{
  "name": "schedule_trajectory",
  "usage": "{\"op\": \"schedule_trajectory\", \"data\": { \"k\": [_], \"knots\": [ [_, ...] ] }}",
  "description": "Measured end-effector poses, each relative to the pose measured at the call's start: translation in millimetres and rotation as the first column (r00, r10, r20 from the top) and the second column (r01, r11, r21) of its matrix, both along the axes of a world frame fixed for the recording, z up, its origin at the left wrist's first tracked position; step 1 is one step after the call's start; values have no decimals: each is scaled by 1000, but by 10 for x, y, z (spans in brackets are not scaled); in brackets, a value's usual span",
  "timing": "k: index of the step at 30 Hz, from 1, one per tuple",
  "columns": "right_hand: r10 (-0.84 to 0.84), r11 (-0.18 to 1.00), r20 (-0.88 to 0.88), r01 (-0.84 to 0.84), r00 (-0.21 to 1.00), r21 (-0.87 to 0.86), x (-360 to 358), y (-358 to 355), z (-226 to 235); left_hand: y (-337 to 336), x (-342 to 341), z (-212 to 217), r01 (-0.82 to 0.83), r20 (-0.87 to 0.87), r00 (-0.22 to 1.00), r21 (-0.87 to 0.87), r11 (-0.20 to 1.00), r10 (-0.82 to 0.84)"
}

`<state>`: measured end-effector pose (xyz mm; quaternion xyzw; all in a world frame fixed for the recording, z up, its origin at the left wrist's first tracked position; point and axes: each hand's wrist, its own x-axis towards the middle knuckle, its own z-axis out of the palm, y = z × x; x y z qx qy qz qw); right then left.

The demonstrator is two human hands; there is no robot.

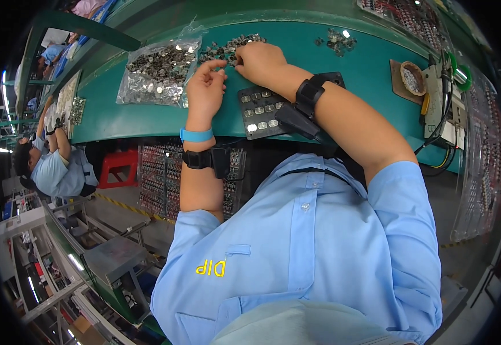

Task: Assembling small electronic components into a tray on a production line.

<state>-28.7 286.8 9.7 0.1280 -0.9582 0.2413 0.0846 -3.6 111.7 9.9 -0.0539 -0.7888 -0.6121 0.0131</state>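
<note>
My left hand [205,92] is raised over the near edge of the green bench, fingers curled and thumb close to the forefinger. Anything between those fingertips is too small to make out. My right hand [262,62] bends down at a loose pile of small metal parts [227,48], its fingers drawn together and their tips partly hidden. Beside my left hand lies a clear plastic bag [157,72] full of the same silvery parts. Under my right forearm sits a black tray [260,109] with rows of pockets holding shiny metal pieces; the arm covers part of it.
A smaller heap of metal parts [341,41] lies farther right on the green bench [377,49]. At the right end stand a round bowl [413,79] of small bits, a green wire spool [462,76] and a pale box with cables [443,106]. A co-worker [60,167] works at left.
</note>
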Motion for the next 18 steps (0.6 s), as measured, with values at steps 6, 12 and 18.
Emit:
{"op": "schedule_trajectory", "data": {
  "k": [6, 12, 18],
  "knots": [
    [78, 996, 26, -77, 997, -49, 42, 143, 54, -85, -37, -61, 26, 18, 1000, -148, 989, -24],
    [156, 986, 34, -154, 987, -68, 168, 250, 219, 154, -15, 10, 24, -138, 988, -298, 954, -68],
    [134, 980, 12, -131, 991, -148, 259, 360, 285, 280, 31, 145, 58, -159, 980, -346, 937, -119]
  ]
}}
